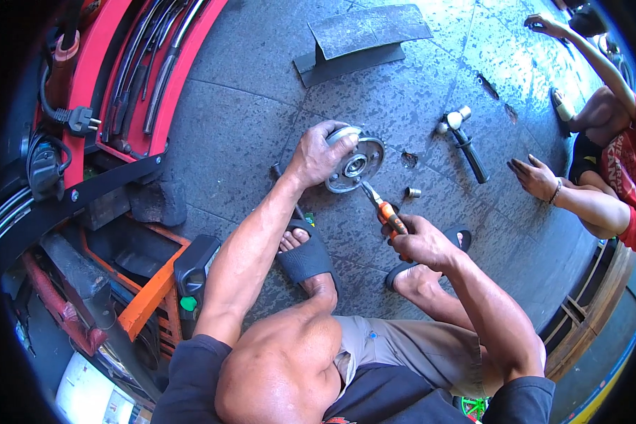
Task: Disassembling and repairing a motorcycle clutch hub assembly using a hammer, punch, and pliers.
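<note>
With one bare knee (268,389) at the bottom of the frame, wearing khaki shorts (417,346) and dark sandals (307,263). Gripping orange-handled pliers (392,218) in the right hand (420,240), clamped round the grips just right of centre. Pointing the nose of the pliers at the lower rim of a round metal hub (370,162), above and slightly right of centre; cannot tell whether touching it. Clasping the hub at its upper left edge in the left hand (321,152), apart from the right. Left of the forearms, beside an orange metal frame (155,304), a dark plastic bottle (192,265) with a green cap (188,304). Just right of the hub, on the dark tiled floor (226,127), a small metal socket (413,192); farther right, a ball-peen hammer (466,145). Towards the upper left, a red tool rack (171,99) holding long metal tools (164,78), near a black power plug (83,121). At the right edge, a co-worker in a red shirt (627,159), bare-handed and near the hammer. Farthest up, at top centre, a bent metal plate (371,32) on a flat base (350,67).
</note>
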Available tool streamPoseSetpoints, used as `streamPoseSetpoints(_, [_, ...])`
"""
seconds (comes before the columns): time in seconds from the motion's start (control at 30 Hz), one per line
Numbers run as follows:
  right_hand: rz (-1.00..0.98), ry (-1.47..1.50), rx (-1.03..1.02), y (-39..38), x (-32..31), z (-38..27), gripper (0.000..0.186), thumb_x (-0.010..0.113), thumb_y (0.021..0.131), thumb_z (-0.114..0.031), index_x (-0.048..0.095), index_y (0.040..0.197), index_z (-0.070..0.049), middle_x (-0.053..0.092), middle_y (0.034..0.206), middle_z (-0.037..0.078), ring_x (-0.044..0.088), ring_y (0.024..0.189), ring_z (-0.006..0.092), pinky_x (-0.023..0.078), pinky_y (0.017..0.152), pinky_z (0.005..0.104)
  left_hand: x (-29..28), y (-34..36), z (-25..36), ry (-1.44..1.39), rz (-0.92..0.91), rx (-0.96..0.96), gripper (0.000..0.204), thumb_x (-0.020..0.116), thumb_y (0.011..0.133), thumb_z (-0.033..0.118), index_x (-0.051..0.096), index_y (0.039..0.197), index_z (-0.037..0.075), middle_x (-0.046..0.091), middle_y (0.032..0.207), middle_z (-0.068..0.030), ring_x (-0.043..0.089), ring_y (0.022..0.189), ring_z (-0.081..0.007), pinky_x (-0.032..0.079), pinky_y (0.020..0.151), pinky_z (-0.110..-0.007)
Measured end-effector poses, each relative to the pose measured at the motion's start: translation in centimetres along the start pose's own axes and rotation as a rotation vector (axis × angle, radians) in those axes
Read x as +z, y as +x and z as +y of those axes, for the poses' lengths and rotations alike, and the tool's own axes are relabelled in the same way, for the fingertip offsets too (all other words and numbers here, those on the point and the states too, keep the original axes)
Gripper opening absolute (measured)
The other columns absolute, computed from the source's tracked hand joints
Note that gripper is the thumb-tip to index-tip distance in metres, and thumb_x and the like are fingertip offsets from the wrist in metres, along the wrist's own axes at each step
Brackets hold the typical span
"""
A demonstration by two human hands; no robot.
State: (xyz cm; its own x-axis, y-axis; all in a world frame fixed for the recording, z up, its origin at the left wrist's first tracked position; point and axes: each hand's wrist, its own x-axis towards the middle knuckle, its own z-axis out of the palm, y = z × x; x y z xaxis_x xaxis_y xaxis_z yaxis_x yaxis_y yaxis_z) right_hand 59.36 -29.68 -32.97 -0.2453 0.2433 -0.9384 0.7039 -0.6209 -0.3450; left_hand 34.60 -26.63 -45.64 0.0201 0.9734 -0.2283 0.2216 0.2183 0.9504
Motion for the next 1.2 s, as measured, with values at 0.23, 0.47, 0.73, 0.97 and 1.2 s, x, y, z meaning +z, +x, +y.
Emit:
streamPoseSetpoints(0.23, [0.182, -0.506, -0.219, 1.2, 0.4, 3.8, 0.035, 0.064, 0.078, -0.015, 0.061, 0.108, 0.003, 0.061, 0.107, 0.028, 0.061, 0.104, 0.0464, 0.049, 0.093, 0.0508, -0.6, 0.4, -5.7, -0.189, 0.123, -0.2, 0.048, 0.055, 0.103, 0.041, 0.071, 0.113, -0.003, 0.075, 0.102, -0.0148, 0.07, 0.096, -0.022, 0.052, 0.087, -0.036])
streamPoseSetpoints(0.47, [0.333, -0.772, -0.312, 2.1, 2.6, 8.1, 0.039, 0.063, 0.077, -0.005, 0.055, 0.114, 0.002, 0.055, 0.112, 0.025, 0.058, 0.104, 0.0463, 0.052, 0.089, 0.0538, -2.3, 1.2, -1.5, 0.096, 0.015, -0.228, 0.05, 0.051, 0.103, 0.043, 0.069, 0.121, 0.001, 0.073, 0.106, -0.0239, 0.071, 0.104, -0.0366, 0.053, 0.089, -0.043])
streamPoseSetpoints(0.73, [0.353, -0.755, -0.243, 2.6, 2.4, 8.4, 0.032, 0.061, 0.079, -0.002, 0.056, 0.111, 0.002, 0.055, 0.113, 0.024, 0.058, 0.105, 0.0457, 0.051, 0.088, 0.0549, -2.6, 2.2, -0.7, 0.295, 0.061, -0.135, 0.039, 0.059, 0.1, 0.038, 0.073, 0.109, 0.003, 0.072, 0.109, -0.0233, 0.07, 0.105, -0.0368, 0.053, 0.089, -0.045])
streamPoseSetpoints(0.97, [0.316, -0.683, -0.205, 2.5, 1.6, 7.2, 0.036, 0.062, 0.079, -0.001, 0.057, 0.114, 0.003, 0.056, 0.11, 0.025, 0.06, 0.106, 0.0455, 0.052, 0.088, 0.0534, -2.0, 1.8, -0.9, 0.185, 0.01, -0.309, 0.071, 0.08, 0.081, 0.05, 0.065, 0.123, -0.006, 0.07, 0.117, -0.0272, 0.068, 0.112, -0.0348, 0.052, 0.097, -0.043])
streamPoseSetpoints(1.2, [0.388, -0.82, -0.422, 2.8, 0.7, 8.3, 0.031, 0.062, 0.081, -0.003, 0.06, 0.111, 0.002, 0.057, 0.105, 0.022, 0.06, 0.1, 0.0428, 0.052, 0.084, 0.0513, -1.6, 0.6, 0.3, 0.123, -0.027, -0.334, 0.061, 0.082, 0.082, 0.042, 0.071, 0.114, -0.008, 0.076, 0.102, -0.0221, 0.074, 0.093, -0.0269, 0.056, 0.085, -0.038])
